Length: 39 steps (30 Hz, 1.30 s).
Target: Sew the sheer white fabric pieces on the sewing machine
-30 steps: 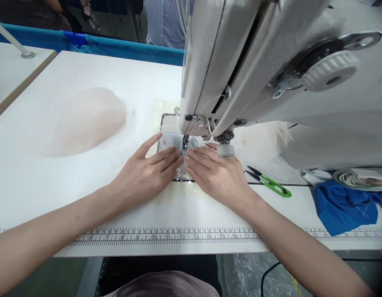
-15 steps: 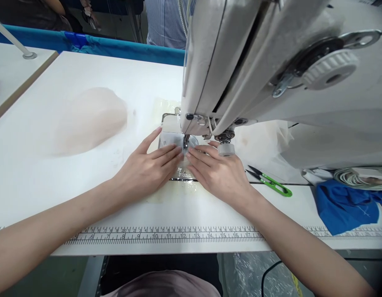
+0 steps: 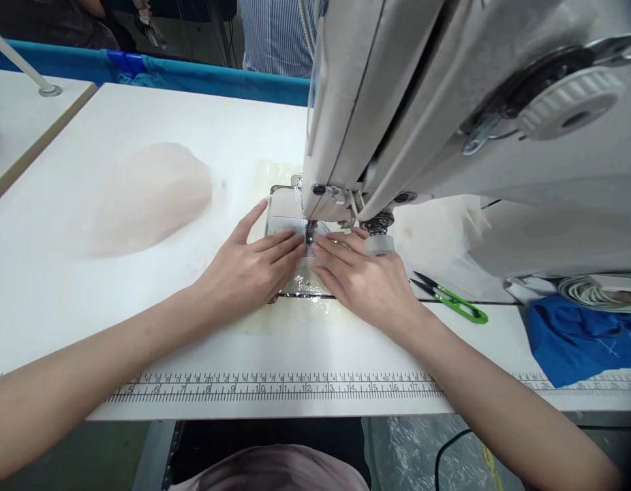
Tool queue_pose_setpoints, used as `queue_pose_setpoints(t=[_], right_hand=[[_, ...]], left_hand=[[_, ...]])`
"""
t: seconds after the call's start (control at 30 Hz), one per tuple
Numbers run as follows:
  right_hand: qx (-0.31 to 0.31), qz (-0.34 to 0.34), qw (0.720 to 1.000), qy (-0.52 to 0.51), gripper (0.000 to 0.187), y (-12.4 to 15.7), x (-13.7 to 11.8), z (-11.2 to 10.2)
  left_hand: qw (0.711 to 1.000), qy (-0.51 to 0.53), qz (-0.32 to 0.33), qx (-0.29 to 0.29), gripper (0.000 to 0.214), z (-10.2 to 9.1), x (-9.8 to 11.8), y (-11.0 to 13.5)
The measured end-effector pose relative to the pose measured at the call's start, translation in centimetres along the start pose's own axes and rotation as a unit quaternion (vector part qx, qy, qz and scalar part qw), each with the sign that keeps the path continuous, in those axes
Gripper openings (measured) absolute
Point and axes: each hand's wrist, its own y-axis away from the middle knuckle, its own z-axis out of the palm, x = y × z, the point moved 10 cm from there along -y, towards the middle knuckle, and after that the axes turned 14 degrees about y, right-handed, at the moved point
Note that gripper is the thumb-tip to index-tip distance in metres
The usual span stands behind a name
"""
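My left hand (image 3: 244, 273) lies flat on the table with fingers stretched toward the needle (image 3: 309, 235) of the white sewing machine (image 3: 448, 116). My right hand (image 3: 364, 279) lies flat opposite it, fingertips almost meeting those of the left. Both press on a small, thin, nearly clear piece of material (image 3: 302, 283) over the metal needle plate (image 3: 285, 218). The piece is hard to make out under the fingers.
A pale pink fabric pile (image 3: 152, 194) lies at the left of the white table (image 3: 90, 300). Green thread snips (image 3: 451, 300) and a blue cloth (image 3: 576, 337) lie to the right. A printed ruler (image 3: 274, 389) runs along the front edge. A person in a striped shirt (image 3: 274, 34) stands behind.
Both hands have crept a little forward toward the needle, feeding the thin piece under it. The view has shifted slightly.
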Motion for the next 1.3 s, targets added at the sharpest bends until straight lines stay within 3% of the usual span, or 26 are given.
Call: queue_pose_setpoints(t=[0.4,0.6,0.67,0.8,0.87,1.0,1.1,1.23,1.3], right_hand=[[0.002,0.006,1.000,0.011,0.029,0.0,0.1,0.3],[0.018,0.010,1.000,-0.001,0.026,0.0,0.4,-0.2],[0.047,0.008,0.999,-0.011,0.026,0.2,0.3,-1.1],[0.120,0.000,0.992,-0.039,0.032,0.6,-0.5,-3.2],[0.105,-0.007,0.992,-0.066,0.030,0.5,-1.1,-3.1],[0.075,-0.022,0.994,-0.072,0.033,0.3,-2.0,-2.8],[0.073,0.005,0.996,-0.056,0.036,0.3,-1.6,-2.9],[-0.007,-0.009,0.996,-0.093,0.032,0.0,-2.1,-1.6],[-0.035,0.015,0.995,-0.091,0.025,0.1,-1.6,-1.1]], left_hand=[[1.000,0.008,-0.015,-0.019,0.030,0.3,-0.4,-0.1],[0.996,-0.001,-0.073,-0.053,0.055,0.2,-1.6,0.4],[0.996,-0.035,-0.064,-0.046,0.060,-0.6,-1.1,0.5],[0.995,-0.081,0.027,0.042,0.026,-3.3,1.3,0.2],[0.996,-0.068,0.032,0.041,0.015,-3.3,1.1,-0.1],[0.999,0.008,-0.010,-0.035,0.037,-1.1,-1.0,-0.2],[0.998,0.029,-0.027,-0.050,0.043,-0.4,-1.9,0.0],[0.998,0.034,-0.025,-0.051,0.043,-0.2,-2.1,0.1],[0.997,0.040,-0.021,-0.056,0.043,0.0,-2.1,0.1]])
